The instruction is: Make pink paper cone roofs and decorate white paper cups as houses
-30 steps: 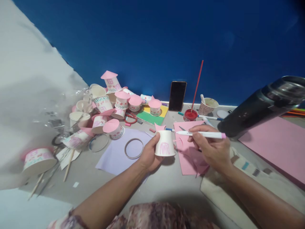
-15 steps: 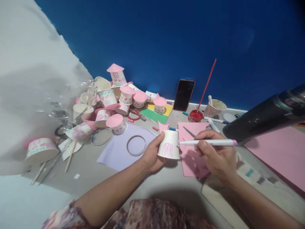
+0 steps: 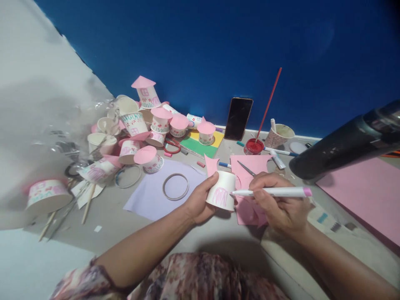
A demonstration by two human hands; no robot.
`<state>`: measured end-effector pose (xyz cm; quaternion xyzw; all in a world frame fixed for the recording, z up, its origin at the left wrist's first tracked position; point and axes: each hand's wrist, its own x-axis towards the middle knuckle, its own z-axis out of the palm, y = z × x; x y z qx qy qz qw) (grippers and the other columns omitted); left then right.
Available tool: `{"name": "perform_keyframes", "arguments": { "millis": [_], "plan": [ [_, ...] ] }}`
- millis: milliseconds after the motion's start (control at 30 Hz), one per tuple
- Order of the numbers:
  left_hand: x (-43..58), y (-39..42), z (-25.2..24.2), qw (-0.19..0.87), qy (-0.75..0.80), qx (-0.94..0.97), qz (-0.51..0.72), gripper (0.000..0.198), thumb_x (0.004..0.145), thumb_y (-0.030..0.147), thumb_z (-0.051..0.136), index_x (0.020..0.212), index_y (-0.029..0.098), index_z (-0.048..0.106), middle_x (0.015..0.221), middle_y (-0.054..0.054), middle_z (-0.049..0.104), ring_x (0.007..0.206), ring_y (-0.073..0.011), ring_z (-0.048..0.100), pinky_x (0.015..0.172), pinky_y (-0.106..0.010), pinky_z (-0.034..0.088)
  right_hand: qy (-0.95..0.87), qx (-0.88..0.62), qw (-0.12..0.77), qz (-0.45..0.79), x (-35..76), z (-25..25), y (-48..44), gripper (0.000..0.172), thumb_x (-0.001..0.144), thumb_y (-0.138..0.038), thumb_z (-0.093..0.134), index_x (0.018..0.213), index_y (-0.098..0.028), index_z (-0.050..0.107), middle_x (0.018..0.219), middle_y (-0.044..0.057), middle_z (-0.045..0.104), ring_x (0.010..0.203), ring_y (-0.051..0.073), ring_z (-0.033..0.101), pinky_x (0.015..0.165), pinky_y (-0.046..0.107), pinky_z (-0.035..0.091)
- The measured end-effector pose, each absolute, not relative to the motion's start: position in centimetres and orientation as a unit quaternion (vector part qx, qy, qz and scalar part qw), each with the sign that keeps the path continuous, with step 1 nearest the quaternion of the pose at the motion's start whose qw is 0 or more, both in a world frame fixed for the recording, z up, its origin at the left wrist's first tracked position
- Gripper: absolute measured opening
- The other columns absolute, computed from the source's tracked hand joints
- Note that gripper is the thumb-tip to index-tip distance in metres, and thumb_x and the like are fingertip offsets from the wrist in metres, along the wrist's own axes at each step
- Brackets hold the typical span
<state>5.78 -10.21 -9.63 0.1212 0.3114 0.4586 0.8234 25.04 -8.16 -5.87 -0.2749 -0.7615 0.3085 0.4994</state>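
Note:
A white paper cup (image 3: pixel 225 183), turned rim down and slightly tilted, is held in my left hand (image 3: pixel 201 200), thumb on its side. Pink strokes in an arched door shape mark its front. My right hand (image 3: pixel 279 204) is closed round a white felt-tip marker (image 3: pixel 281 192) with a pink end, its tip at the cup's right side; whether it touches cannot be made out. Under my right hand lies pink paper (image 3: pixel 236 161) with cut edges. Scissors (image 3: pixel 246 168) rest on that paper, their handles hidden by my right hand.
Decorated cups with pink paper roofs (image 3: pixel 143 81) are heaped at the left. A tape roll (image 3: pixel 175 186) lies on lilac paper (image 3: pixel 140 200). A phone (image 3: pixel 239 118) leans on the blue wall. A red jar (image 3: pixel 253 146) holds a stick. A black tube (image 3: pixel 343 139) slants in from the right.
The marker tip has come down and left to the pink arch's right side. The cup is tilted a little more. The whole view has shifted slightly.

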Motion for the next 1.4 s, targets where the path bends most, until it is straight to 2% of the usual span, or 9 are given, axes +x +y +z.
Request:
{"name": "perform_keyframes", "arguments": {
  "millis": [567,900,1067,1233,1400],
  "plan": [
    [6.19,-10.37,-9.78,0.804,0.316,0.116,0.490,0.038,0.102,0.039,0.052,0.115,0.009,0.071,0.097,-0.013,0.073,0.075,-0.0204,0.070,0.073,-0.032,0.057,-0.784,-0.270,0.484,0.279,24.93,-5.69,-8.18,0.010,0.093,-0.012,0.060,0.090,-0.021,0.065,0.074,0.000,0.069,0.061,0.013,0.066,0.058,0.023,0.052],
    [6.21,-10.48,-10.20,0.802,0.303,0.125,0.499,0.039,0.095,0.043,0.066,0.114,0.010,0.073,0.098,-0.012,0.075,0.078,-0.0205,0.069,0.076,-0.031,0.055,-0.781,-0.280,0.483,0.278,24.77,-5.44,-8.10,0.010,0.091,-0.013,0.062,0.087,-0.021,0.067,0.071,0.001,0.070,0.058,0.014,0.066,0.053,0.024,0.052],
    [6.24,-10.51,-10.24,0.801,0.298,0.136,0.501,0.039,0.093,0.043,0.068,0.113,0.011,0.073,0.097,-0.011,0.075,0.078,-0.0196,0.069,0.077,-0.030,0.055,-0.772,-0.288,0.489,0.287,24.71,-5.53,-8.12,0.006,0.091,-0.016,0.065,0.088,-0.020,0.068,0.070,0.002,0.071,0.057,0.016,0.066,0.052,0.026,0.052],
    [6.16,-10.48,-10.09,0.807,0.298,0.148,0.487,0.041,0.094,0.045,0.066,0.117,0.012,0.071,0.099,-0.012,0.074,0.077,-0.0220,0.070,0.073,-0.035,0.057,-0.770,-0.283,0.494,0.288,24.87,-5.55,-8.17,0.009,0.091,-0.014,0.063,0.088,-0.020,0.068,0.070,0.001,0.070,0.057,0.015,0.066,0.053,0.025,0.052],
    [6.11,-10.45,-10.02,0.802,0.298,0.142,0.498,0.038,0.095,0.043,0.066,0.114,0.011,0.072,0.096,-0.011,0.074,0.076,-0.0200,0.069,0.073,-0.032,0.057,-0.781,-0.277,0.484,0.281,24.91,-5.39,-8.16,0.009,0.091,-0.013,0.063,0.087,-0.021,0.067,0.072,0.001,0.072,0.059,0.014,0.067,0.055,0.025,0.053]
  ]
}}
